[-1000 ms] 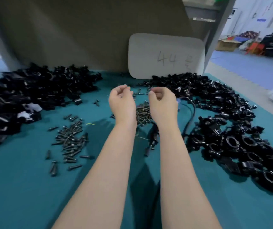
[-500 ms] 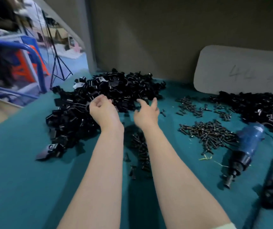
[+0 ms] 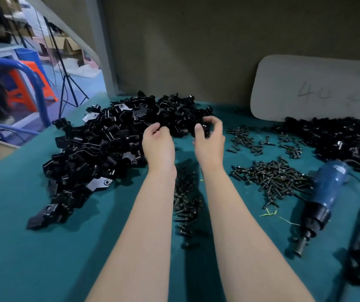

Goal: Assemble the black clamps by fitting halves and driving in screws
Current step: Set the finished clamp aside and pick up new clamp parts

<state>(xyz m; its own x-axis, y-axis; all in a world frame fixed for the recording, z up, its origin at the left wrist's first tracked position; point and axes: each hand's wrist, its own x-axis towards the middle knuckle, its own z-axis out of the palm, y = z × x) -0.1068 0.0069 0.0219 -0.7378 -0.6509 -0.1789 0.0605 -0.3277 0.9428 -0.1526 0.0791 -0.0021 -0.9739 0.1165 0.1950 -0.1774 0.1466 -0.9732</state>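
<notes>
A big heap of black clamp halves lies on the teal table at the left. My left hand is at the heap's right edge, fingers curled down onto the pieces; whether it grips one is hidden. My right hand is just right of it, thumb and fingers pinched on a black clamp half lifted off the heap. Loose black screws lie in a pile to the right, and more screws lie between my forearms.
A blue electric screwdriver with a black cord lies at the right. A second heap of black clamps fills the far right. A white board marked 44 leans on the back wall. Blue railing stands beyond the left table edge.
My view has swung left from the right-hand heap to the heap of halves. Both hands have reached to it and closed, the right one now pinching a half.
</notes>
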